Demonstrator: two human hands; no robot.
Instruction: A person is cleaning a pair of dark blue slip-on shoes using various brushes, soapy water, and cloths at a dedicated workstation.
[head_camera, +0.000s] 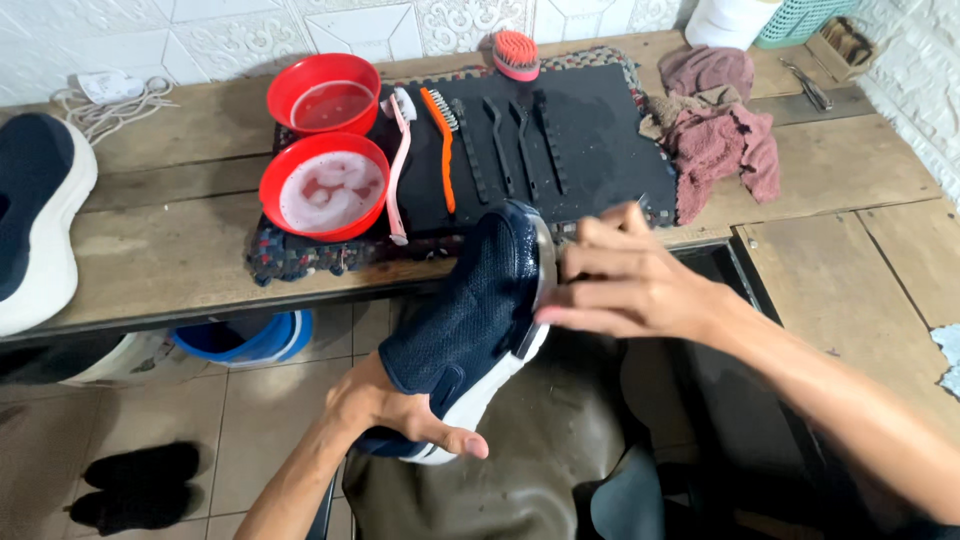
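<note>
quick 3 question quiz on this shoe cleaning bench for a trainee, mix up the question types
1. True or false: the left hand grips the heel end of the navy shoe.
2. Which item lies between the pink brush and the black brushes on the black mat?
A. a sponge
B. the orange brush
C. scissors
3. Fill in: the nearer red bowl holds ____ water.

Key
1. True; the right hand is at the toe end.
2. B
3. Foamy; the farther red bowl holds much clearer liquid.
</note>
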